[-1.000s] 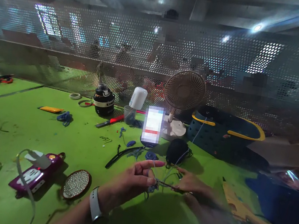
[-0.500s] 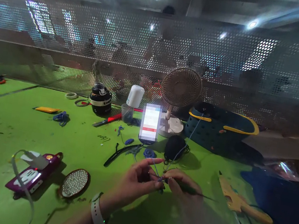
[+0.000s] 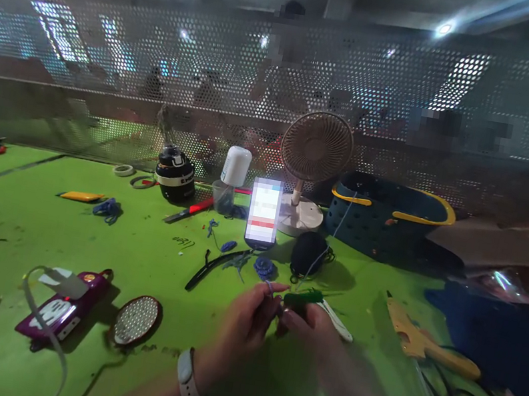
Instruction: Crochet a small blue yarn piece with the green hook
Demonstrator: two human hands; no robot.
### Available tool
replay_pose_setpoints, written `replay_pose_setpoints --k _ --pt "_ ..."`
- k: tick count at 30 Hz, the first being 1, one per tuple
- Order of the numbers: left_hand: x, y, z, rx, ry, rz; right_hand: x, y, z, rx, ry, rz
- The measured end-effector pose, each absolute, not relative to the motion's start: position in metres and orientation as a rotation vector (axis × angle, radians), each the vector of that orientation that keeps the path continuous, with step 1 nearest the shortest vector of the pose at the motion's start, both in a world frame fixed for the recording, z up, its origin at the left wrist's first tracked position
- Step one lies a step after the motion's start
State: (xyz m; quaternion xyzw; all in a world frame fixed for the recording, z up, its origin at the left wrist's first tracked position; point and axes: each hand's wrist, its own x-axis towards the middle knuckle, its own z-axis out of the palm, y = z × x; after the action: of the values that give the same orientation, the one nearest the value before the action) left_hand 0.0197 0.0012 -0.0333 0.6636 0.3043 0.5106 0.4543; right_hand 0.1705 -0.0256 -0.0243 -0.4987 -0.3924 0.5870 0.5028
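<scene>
Dark blue basket with yellow rim set at the back of the green table, just right of the small desk fan; contents hidden behind its wall, only a thin blue strand seen running down from its rim toward the dark yarn ball on the table. Small clear cup under a white cylinder, contents too dim to tell. Left hand curled, fingertips pinched on a bit of blue yarn looped over the forefinger. Right hand closed around a green-handled crochet hook, held close against the left fingers, above the table's near middle. Lit phone propped upright just behind both hands; purple gadget and round mesh disc lying off to the left.
</scene>
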Motion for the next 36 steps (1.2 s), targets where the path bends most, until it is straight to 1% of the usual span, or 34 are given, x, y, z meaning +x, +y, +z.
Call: replay_pose_setpoints --k 2,8,14,21,26,31,34,36 --pt "0.019 0.002 -0.035 1.645 0.768 1.297 0.167 -0.025 -0.019 -1.243 -0.947 1.403" --pt "0.019 0.002 -0.027 1.385 0.846 1.349 0.170 -0.021 -0.003 -1.088 -1.029 1.487" --pt "0.022 -0.002 -0.017 1.292 0.857 1.373 0.176 -0.020 -0.013 -1.083 -0.957 1.468" --pt "0.023 -0.003 -0.017 1.215 0.851 1.320 0.175 -0.022 -0.013 -0.997 -0.812 1.604" --pt "0.021 -0.004 -0.023 1.285 0.867 1.307 0.172 -0.024 -0.012 -0.989 -0.800 1.644" --pt "0.020 -0.006 -0.029 1.366 0.856 1.278 0.170 -0.027 -0.013 -1.071 -0.893 1.600" --pt "0.019 -0.004 -0.026 1.314 0.846 1.276 0.170 -0.025 -0.009 -1.132 -0.886 1.551" --pt "0.019 -0.002 -0.022 1.231 0.841 1.281 0.171 -0.024 -0.006 -1.096 -0.919 1.547"
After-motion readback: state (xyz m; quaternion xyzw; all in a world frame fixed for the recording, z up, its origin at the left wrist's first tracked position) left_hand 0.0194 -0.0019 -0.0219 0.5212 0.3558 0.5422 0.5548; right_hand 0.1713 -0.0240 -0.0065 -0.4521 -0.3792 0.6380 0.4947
